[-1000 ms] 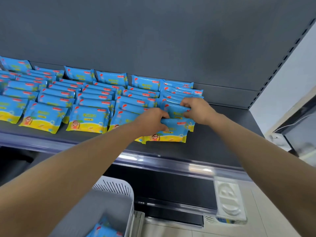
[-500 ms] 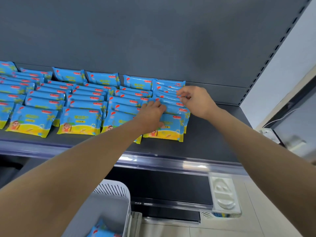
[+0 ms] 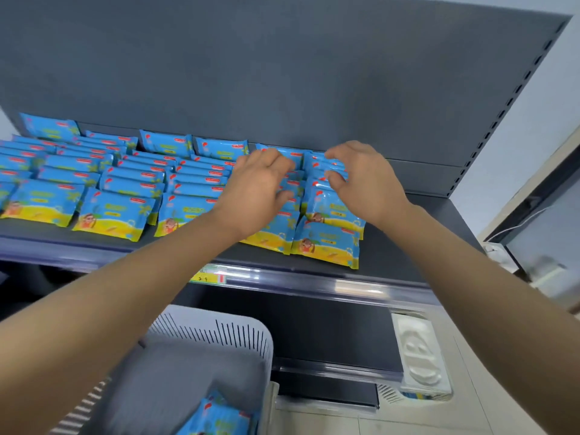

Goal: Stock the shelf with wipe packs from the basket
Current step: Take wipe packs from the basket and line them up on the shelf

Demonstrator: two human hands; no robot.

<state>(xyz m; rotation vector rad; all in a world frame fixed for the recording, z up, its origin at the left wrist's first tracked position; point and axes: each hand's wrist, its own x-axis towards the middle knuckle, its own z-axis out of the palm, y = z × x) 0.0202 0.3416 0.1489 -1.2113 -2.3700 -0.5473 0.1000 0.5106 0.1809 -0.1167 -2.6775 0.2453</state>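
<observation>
Blue and yellow wipe packs lie in several overlapping rows on the dark grey shelf. The rightmost row ends near the shelf's front edge. My left hand rests flat on the second row from the right, fingers spread. My right hand hovers over the back of the rightmost row, its fingertips touching the upper packs with nothing gripped. The white slotted basket sits below at the bottom left, and a few wipe packs lie inside it.
The shelf's bare right end runs to a perforated upright. A price strip with a yellow label lines the front edge. A white plastic tray sits on the lower shelf at right. The grey back panel rises behind.
Both hands slid from the front packs of the right rows toward the back of the shelf. The rightmost row now lies spread out, with its front pack uncovered.
</observation>
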